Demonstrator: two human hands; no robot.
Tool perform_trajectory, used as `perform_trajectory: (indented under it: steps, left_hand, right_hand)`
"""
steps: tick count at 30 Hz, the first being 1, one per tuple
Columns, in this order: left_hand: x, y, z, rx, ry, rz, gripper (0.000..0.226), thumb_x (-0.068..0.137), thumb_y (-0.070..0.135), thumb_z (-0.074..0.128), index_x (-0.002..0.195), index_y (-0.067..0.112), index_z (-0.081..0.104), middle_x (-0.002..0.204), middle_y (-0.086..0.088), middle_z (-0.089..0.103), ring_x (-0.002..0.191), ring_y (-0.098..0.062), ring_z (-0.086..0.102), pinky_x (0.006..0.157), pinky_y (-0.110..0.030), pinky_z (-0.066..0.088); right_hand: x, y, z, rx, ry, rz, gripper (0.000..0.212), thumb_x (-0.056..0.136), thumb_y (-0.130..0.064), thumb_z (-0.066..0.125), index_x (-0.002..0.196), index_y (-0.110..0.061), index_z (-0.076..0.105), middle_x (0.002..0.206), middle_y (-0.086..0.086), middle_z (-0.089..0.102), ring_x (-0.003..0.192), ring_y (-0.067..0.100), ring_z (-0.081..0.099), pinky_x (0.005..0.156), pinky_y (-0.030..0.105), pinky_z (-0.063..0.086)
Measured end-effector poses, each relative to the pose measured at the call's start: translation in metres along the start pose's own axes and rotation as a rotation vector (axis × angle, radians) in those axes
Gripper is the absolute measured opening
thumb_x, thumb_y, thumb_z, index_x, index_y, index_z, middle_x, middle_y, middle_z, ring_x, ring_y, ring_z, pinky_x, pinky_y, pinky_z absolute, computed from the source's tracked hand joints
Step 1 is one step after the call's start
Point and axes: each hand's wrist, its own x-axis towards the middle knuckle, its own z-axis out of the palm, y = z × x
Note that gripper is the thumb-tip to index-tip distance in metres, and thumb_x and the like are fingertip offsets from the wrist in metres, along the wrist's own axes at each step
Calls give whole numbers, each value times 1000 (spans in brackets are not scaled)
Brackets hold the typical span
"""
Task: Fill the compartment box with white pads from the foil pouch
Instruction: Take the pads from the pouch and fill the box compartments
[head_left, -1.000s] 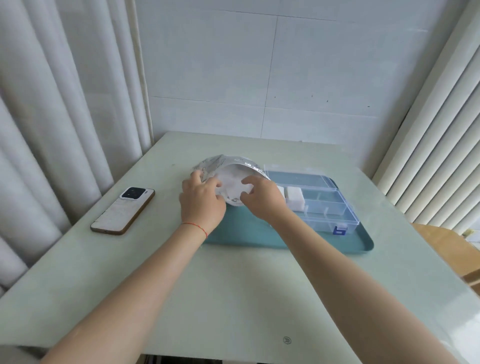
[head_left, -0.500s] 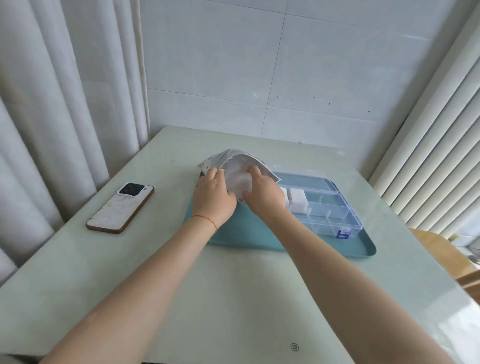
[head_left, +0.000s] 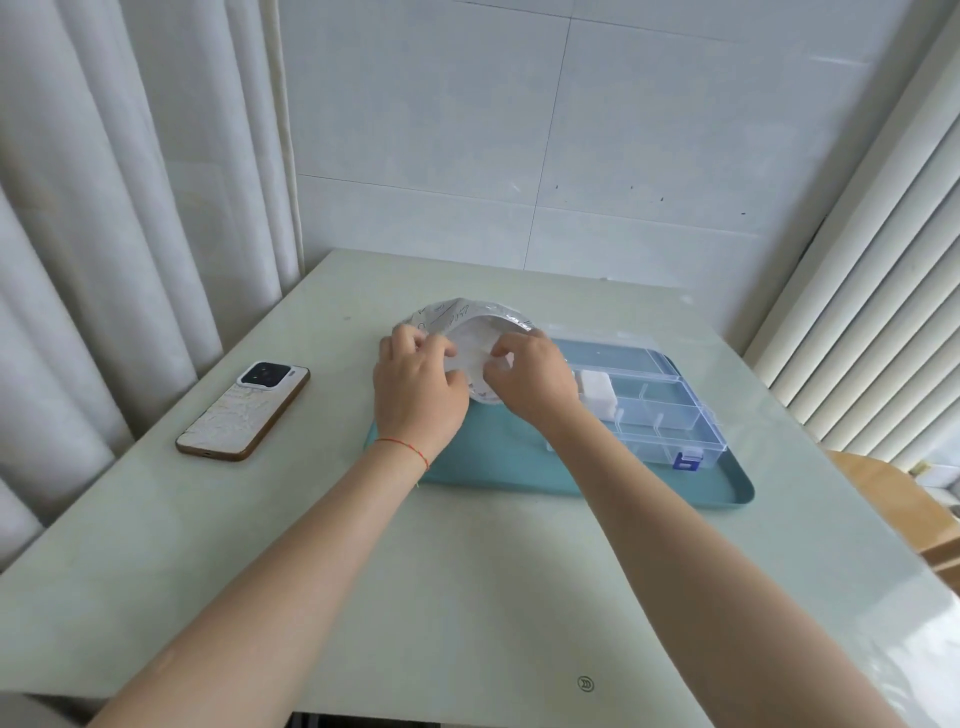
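- Left hand (head_left: 418, 387) grips the near edge of the foil pouch (head_left: 457, 318) and keeps its mouth open over the teal tray (head_left: 498, 460).
- Right hand (head_left: 532, 376) pinches something white at the pouch mouth, probably one white pad; I cannot tell this for sure.
- Compartment box (head_left: 660, 410) stands open on the tray, just beside the right hand.
- White pads (head_left: 596, 391) already fill one compartment at its left end.
- Most other compartments look without pads, so I judge the task is only at an early stage.
- Phone (head_left: 244, 410) lies on the bench (head_left: 467, 597), well apart to the left.
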Motion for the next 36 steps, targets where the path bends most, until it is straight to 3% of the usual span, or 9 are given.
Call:
perform_trajectory:
  steps: [4, 8, 11, 15, 19, 23, 26, 29, 36]
  left_hand:
    - [-2, 11, -7, -179, -103, -171, 15, 88, 19, 51, 91, 15, 64, 96, -2, 63, 86, -25, 58, 74, -34, 47]
    - [-2, 35, -8, -740, -351, -515, 15, 94, 32, 50, 88, 20, 57, 87, -9, 67, 65, -23, 66, 54, -30, 51]
    - [-7, 50, -5, -964, -532, -550, 25, 96, 45, 53, 96, 22, 62, 82, -5, 66, 66, -22, 68, 50, -26, 49]
    - [-11, 58, 8, -1002, -552, -489, 21, 95, 37, 60, 93, 17, 69, 80, -4, 70, 64, -19, 68, 48, -23, 48]
    - [-10, 59, 13, -988, -633, -425, 37, 85, 46, 66, 101, 14, 70, 90, -5, 74, 70, -21, 70, 51, -23, 49]
    - [-6, 53, 19, -980, -488, -533, 11, 94, 25, 64, 94, 15, 68, 92, -6, 71, 61, -19, 70, 46, -21, 49]
    - [-3, 43, 21, -1031, -410, -584, 9, 96, 12, 61, 98, 9, 69, 93, -8, 71, 58, -18, 71, 46, -20, 50]
    - [-2, 39, 19, -1119, -445, -606, 19, 98, 4, 50, 104, 6, 68, 95, -15, 72, 65, -24, 72, 51, -23, 53]
    - [-3, 38, 10, -1270, -621, -656, 34, 98, 12, 38, 112, 3, 68, 97, -17, 74, 81, -30, 73, 63, -27, 59]
  right_hand:
    - [-12, 12, -31, 249, -57, 71, 12, 85, -16, 57, 90, -11, 65, 70, -5, 49, 61, 14, 45, 51, 20, 37]
    - [-25, 35, -64, 605, -271, 103, 6, 87, -10, 66, 87, -5, 63, 69, 1, 62, 59, 13, 57, 58, 25, 44]
    - [-30, 53, -75, 646, -384, 82, 6, 86, -10, 71, 85, -7, 66, 72, 6, 65, 61, 15, 57, 59, 26, 44]
    - [-32, 68, -79, 635, -316, 124, 6, 85, -12, 73, 82, -11, 68, 69, 4, 66, 57, 16, 53, 56, 26, 42]
    - [-30, 75, -80, 608, -292, 148, 8, 86, -13, 74, 81, -9, 67, 62, 3, 61, 48, 12, 49, 52, 24, 40]
    - [-28, 76, -82, 596, -253, 167, 10, 88, -12, 69, 92, -5, 74, 61, 4, 60, 49, 12, 47, 57, 21, 43]
    - [-27, 74, -83, 684, -221, 174, 15, 90, -3, 64, 102, -5, 72, 71, 3, 68, 55, 8, 59, 60, 18, 48]
    - [-27, 63, -78, 819, -266, 173, 11, 88, -2, 68, 98, -3, 66, 77, 9, 71, 62, 16, 67, 58, 21, 48]
    - [-24, 41, -58, 560, -219, 216, 13, 82, -20, 77, 81, -13, 65, 59, -7, 60, 52, 9, 50, 51, 18, 39]
